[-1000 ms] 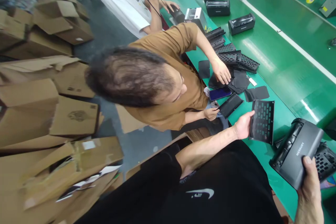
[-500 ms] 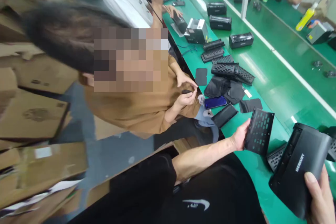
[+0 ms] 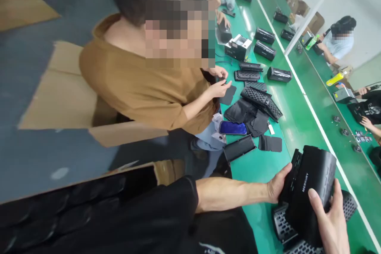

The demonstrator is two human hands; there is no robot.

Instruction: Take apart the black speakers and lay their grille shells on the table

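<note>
Left hand [image 3: 278, 185] gripping the slim panel [image 3: 292, 178] | right hand [image 3: 331, 218] clamped round the MERKURY casing [image 3: 317, 168] | casing looks stiff, lightish, probably slick: best held by the ends

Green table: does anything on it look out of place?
Possibly the phone: it lies near the edge of the table beside loose black sheets and looks unlike them. No spill or clear damage shows.
</note>
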